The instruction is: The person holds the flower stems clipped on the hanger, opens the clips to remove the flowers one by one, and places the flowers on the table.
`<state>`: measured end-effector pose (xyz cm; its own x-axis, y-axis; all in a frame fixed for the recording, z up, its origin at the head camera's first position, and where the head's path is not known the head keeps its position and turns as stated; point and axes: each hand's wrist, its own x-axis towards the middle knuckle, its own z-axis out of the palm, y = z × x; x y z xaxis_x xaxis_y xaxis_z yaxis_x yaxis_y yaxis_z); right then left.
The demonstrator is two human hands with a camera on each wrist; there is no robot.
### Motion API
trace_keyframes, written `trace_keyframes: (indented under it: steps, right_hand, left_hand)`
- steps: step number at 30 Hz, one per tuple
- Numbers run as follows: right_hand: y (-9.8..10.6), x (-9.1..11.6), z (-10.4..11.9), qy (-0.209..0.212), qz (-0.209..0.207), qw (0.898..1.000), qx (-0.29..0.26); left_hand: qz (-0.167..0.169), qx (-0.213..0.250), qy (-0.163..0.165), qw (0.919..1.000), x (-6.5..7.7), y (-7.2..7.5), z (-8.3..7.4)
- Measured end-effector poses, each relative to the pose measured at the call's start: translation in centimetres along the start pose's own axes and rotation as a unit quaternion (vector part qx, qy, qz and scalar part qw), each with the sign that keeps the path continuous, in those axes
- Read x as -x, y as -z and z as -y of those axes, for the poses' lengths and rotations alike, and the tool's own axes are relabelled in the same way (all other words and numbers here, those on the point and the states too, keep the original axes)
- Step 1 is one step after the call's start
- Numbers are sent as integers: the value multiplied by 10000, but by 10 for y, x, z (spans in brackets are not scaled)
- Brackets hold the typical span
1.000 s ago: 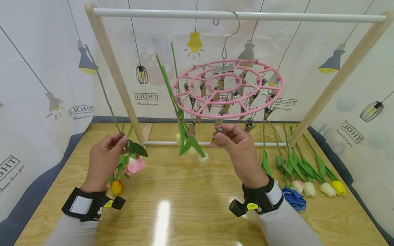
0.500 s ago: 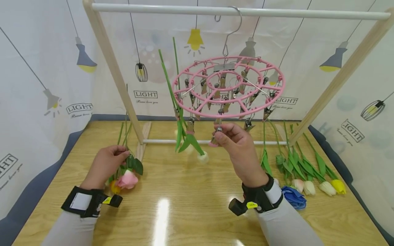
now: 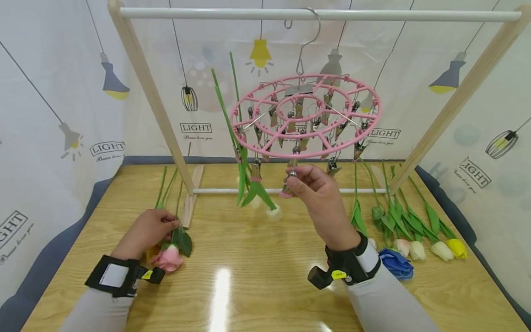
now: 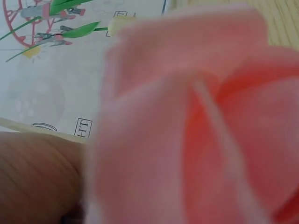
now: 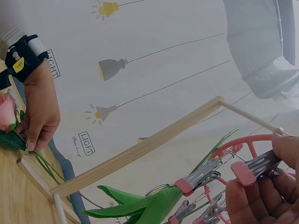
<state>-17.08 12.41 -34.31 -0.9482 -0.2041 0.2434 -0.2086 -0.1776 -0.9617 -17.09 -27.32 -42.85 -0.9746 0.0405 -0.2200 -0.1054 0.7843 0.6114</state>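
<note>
My left hand pinches the stem of a pink rose, bloom toward me, low over the table at the left. In the left wrist view the rose's petals fill most of the frame. An orange-yellow flower is partly hidden behind the rose. My right hand pinches a metal clip with pink tips, hanging from the near rim of a round pink clip hanger. Nothing shows between that clip's tips. White tulips hang head down from clips at the hanger's left.
The hanger hooks over the white bar of a wooden-legged rack. Several flowers lie at the right, among them a blue rose and a yellow tulip. More green stems lie at the left.
My left hand has moved down and toward me with the pink rose, whose stem stood high against the backdrop a second ago. My right hand has stayed at the same clip.
</note>
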Motion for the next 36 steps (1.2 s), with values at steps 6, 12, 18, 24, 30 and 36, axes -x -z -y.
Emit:
trace_keyframes:
  steps: [6,12,18,24,30,36]
  right_hand:
    - [2,0,0,32,62,10000,18]
    - [2,1,0,91,87,9999,25]
    - [3,1,1,149,91,9998,59]
    - [3,1,1,179,108,9998,44]
    - [3,1,2,154,90,9998,31]
    - [3,1,2,133,92,9999,-13]
  left_hand:
    - [153,-374,104,9991,2,-1,-3]
    - [178,-716,61,9973,5,0,-9]
    - [213,-1000,-77,9947,6,1,-12]
    - [-183,-1508,-128,9883,8,12,-21]
    - [-1241,-1012,-621,9851,13,21,-54]
    - [-2072,82,-1741,9627,14,13,-97]
